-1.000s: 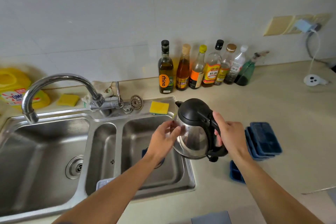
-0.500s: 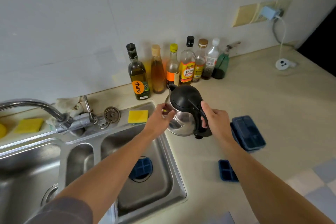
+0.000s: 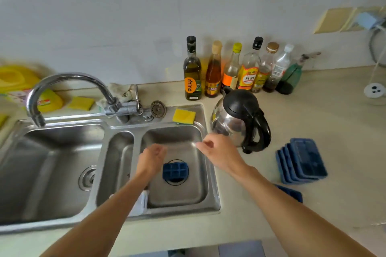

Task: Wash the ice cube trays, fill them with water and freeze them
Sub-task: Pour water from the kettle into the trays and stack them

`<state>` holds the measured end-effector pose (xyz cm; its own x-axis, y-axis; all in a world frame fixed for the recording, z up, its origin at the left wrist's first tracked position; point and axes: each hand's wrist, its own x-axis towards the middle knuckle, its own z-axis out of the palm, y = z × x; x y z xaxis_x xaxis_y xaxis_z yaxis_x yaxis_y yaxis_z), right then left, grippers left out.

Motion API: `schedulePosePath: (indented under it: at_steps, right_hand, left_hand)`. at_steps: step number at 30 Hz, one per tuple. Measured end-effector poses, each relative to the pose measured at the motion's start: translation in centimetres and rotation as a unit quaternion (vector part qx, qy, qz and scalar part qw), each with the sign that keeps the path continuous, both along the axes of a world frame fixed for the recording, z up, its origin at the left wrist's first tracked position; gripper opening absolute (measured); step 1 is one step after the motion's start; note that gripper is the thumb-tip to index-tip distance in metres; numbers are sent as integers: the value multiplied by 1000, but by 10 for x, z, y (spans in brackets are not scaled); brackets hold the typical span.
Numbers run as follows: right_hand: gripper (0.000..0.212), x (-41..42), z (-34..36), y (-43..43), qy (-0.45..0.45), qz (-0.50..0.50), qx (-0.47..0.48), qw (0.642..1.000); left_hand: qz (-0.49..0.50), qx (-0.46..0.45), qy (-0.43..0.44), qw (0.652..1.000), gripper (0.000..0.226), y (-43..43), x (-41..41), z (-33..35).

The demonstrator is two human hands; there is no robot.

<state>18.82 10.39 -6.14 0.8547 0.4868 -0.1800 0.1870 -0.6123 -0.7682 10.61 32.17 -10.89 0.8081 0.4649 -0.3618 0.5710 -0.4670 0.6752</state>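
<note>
Head view: fingers of the left hand [image 3: 153,158] and right hand [image 3: 218,152] are hanging loosely curled, gripping nothing, both hovering over the right basin of the sink [image 3: 183,212]. One small blue ice cube tray [image 3: 175,171] is lying directly on that basin's drain, just right of the left hand. Risk, judged: the tray is covering the drain, so water may be pooling. The faucet [image 3: 69,81] spout is pointing over the left basin, so running it now is missing the tray. One kettle [image 3: 240,119] is standing just far-right of the right hand, at the sink edge, where a careless elbow may be tipping it. Counts: stacked trays [image 3: 302,160] on the right counter, four or five, edges too blurred to settle. One more tray [image 3: 292,193] is showing partly behind the right forearm. Bottles [image 3: 250,69] along the far wall: seven.
</note>
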Motion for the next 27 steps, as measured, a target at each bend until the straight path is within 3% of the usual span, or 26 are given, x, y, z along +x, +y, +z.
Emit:
schedulePosePath:
  at_steps: [6,10,15,20,27]
  right_hand:
    - [37,-54,-63,72,152,112,-63,980]
    - [26,-86,-103,106,226,139,-97,959]
    - [28,-105,-134,129,237,138,-130,953]
    - [41,-114,-144,140,243,141,-158,947]
    - [36,-108,-137,142,236,116,-145,954]
  left_hand:
    - [149,52,65,985,24,55,-107,-21]
    - [176,55,89,979,21,71,-154,-42]
    - [164,69,85,980,26,72,-169,-58]
    - [150,82,86,981,13,73,-165,-61]
    - [162,73,62,982,15,82,-152,-60]
